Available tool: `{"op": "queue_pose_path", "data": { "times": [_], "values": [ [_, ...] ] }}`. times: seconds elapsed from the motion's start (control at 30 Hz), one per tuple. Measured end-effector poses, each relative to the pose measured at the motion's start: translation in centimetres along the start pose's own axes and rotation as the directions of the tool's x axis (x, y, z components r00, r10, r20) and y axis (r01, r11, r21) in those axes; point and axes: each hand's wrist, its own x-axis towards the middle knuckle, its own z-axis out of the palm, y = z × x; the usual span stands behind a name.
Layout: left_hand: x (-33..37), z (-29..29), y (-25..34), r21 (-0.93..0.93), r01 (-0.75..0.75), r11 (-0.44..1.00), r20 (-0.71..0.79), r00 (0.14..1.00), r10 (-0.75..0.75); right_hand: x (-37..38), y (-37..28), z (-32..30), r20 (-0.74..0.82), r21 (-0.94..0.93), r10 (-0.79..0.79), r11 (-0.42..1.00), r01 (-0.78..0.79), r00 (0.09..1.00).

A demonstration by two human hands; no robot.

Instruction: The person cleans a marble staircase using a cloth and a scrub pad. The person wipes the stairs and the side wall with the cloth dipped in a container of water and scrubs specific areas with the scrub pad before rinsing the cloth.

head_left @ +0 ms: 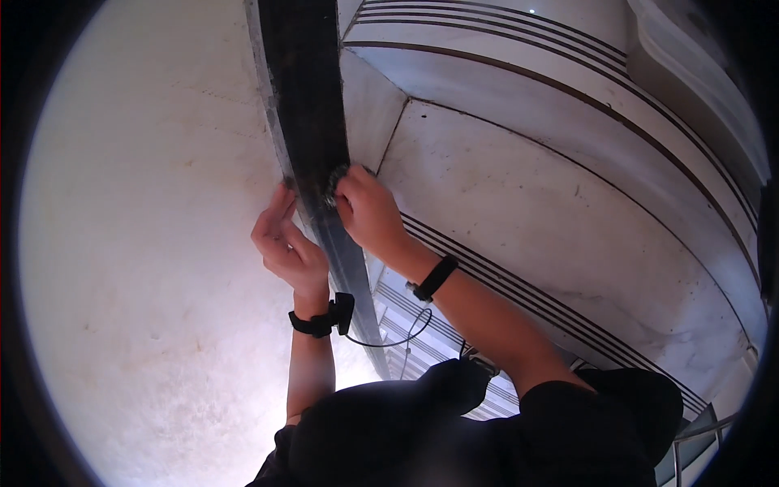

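Observation:
A long black band point(304, 89) runs down between a pale wall-like surface and the stairs. My right hand point(369, 207) is closed on a dark, frizzy scouring pad point(332, 185) and presses it to the band's right side. Fingers and palm hide much of the pad. Along the band's left edge is my left hand point(284, 243), its fingertips touching the edge and its thumb apart from them. No held thing shows in it. Both wrists wear black straps, a black wristband point(438, 278) on the right and a strap with a small box point(323, 316) on the left.
A broad pale surface point(154, 243) fills the left. On the right lie pale stone stair steps point(527, 195) with dark stripes along their edges. A thin black cable point(389, 344) loops between my wrists. A metal rail point(677, 463) stands at the lower right.

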Motion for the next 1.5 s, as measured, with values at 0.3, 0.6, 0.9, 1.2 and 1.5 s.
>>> {"op": "queue_pose_path", "data": {
  "times": [0.3, 0.6, 0.9, 1.2, 1.5],
  "values": [
    [-0.3, -0.4, -0.5, 0.061, -0.029, 0.998, 0.025, 0.999, 0.028, 8.7, -4.0, -1.6, -0.284, 0.091, -0.156, 0.978, 0.189, 0.946],
    [-0.6, -0.8, -1.0, 0.043, -0.049, 0.998, 0.041, 0.998, 0.047, -2.2, -1.0, 0.7, 0.082, 0.127, 0.003, 0.992, -0.014, 0.997],
    [0.0, -0.2, -0.8, -0.180, 0.030, 0.983, 0.048, 0.999, -0.022, 4.2, -1.5, -0.3, -0.195, 0.024, -0.146, 0.988, 0.153, 0.970],
    [0.9, -3.1, -0.4, 0.117, -0.316, 0.942, -0.027, 0.947, 0.321, -1.7, -0.5, 1.0, -0.072, 0.088, -0.075, 0.993, 0.081, 0.995],
    [0.8, -3.9, -1.1, 0.295, -0.311, 0.903, -0.004, 0.945, 0.327, 5.4, -3.4, -0.6, -0.259, -0.032, -0.236, 0.971, 0.236, 0.936]
  ]
}}
